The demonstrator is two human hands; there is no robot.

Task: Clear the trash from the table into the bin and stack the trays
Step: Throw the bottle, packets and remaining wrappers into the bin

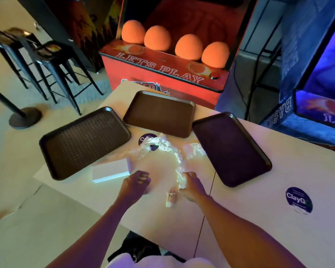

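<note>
Three brown trays lie on the pale table [259, 219]: one at the left [83, 142], one at the back middle [160, 113], one at the right [230, 148]. Crumpled white paper and wrappers [162, 146] stretch in a curve between the trays toward me. My right hand [191, 185] grips the near end of that crumpled paper [179, 178]. My left hand [136, 182] hovers beside it with fingers curled, holding nothing that I can see. A white box [110, 171] lies by the left tray's near corner.
A flat clear wrapper [193, 149] lies next to the right tray. Round ClayGo stickers [299, 199] mark the table. An arcade basketball machine [162, 60] stands behind the table, black stools [46, 60] at the left. No bin is in view.
</note>
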